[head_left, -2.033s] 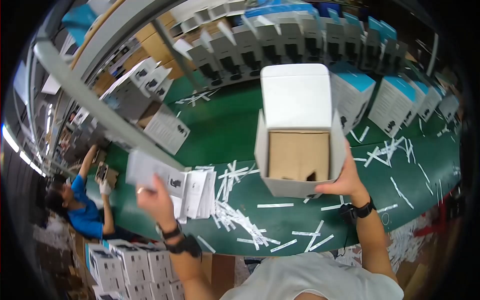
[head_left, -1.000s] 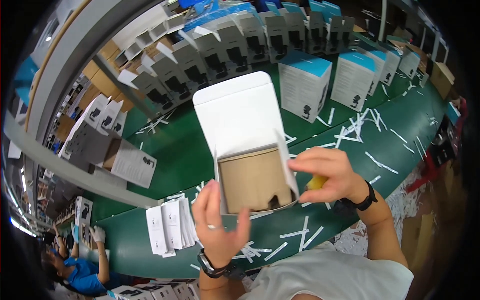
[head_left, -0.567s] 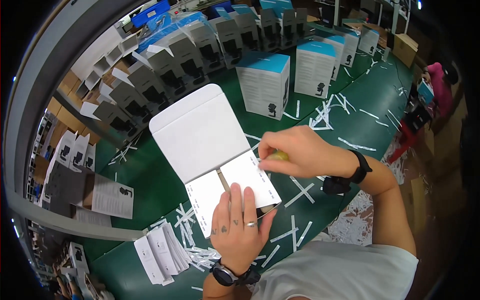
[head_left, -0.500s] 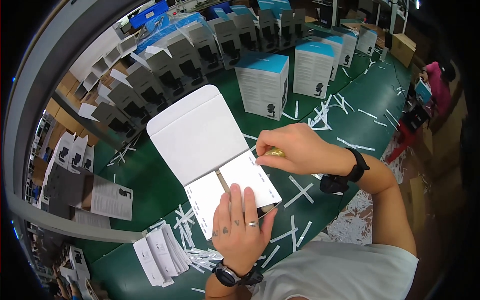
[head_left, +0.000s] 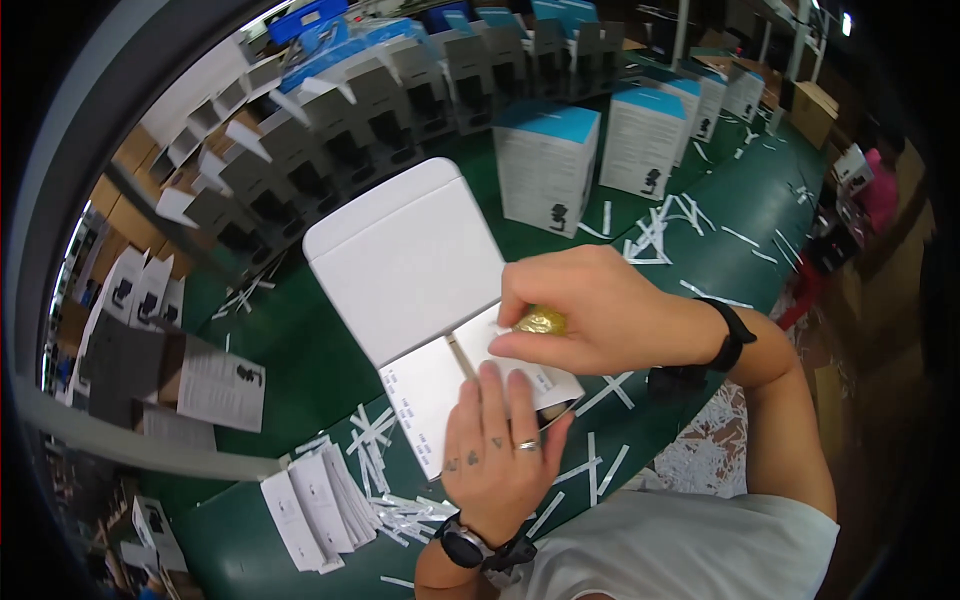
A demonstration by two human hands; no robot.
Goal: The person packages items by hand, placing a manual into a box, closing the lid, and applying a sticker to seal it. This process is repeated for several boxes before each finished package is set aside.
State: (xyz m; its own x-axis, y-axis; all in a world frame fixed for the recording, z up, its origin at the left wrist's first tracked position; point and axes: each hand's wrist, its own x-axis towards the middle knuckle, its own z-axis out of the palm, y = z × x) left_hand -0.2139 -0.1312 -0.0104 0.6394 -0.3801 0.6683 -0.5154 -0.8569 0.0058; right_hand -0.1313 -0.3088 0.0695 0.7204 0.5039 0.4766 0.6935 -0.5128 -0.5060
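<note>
The open white cardboard box (head_left: 410, 265) sits on the green table (head_left: 225, 525); the left hand (head_left: 505, 465), flat, fingers straight, gripping nothing, rests on white printed paper (head_left: 420, 392) inside it; over the box's right side, the right hand (head_left: 590, 300) curls closed around a shiny gold lump (head_left: 543, 321).

The left grip (head_left: 505, 465) lies palm down at the lower middle of the frame, fingers (head_left: 490, 410) stretched toward the top, thumb (head_left: 558, 440) spread rightward, its forearm (head_left: 437, 576) rising from the lower edge; the right grip (head_left: 590, 305), near the centre, has its fingers (head_left: 522, 285) curled and thumb (head_left: 535, 348) pointing left, the forearm (head_left: 768, 355) reaching right to a sharply bent elbow (head_left: 788, 385)
</note>
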